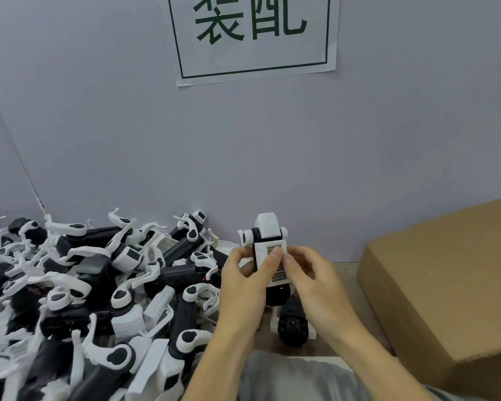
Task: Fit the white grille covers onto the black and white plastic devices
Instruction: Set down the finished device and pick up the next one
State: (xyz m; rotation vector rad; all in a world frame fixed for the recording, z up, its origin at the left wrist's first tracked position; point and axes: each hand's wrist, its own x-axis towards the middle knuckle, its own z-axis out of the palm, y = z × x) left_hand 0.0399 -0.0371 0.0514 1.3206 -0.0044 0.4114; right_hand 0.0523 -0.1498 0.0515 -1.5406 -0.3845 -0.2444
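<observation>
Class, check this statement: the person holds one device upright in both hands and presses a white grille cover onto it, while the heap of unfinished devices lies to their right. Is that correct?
Not quite. In the head view the left hand and right hand do hold the device upright with the grille cover pressed on, but the heap of devices lies to the person's left; a cardboard box sits on the right.

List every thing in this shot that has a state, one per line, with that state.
Held device: upright, raised off the table, gripped by both hands.
Grille cover: on the device's front, thumbs pressing it.
Left hand: gripping the device.
Right hand: gripping the device.
Pile of devices: heaped loosely on the left.
Cardboard box: closed.
Paper sign: stuck flat on the wall.
</observation>
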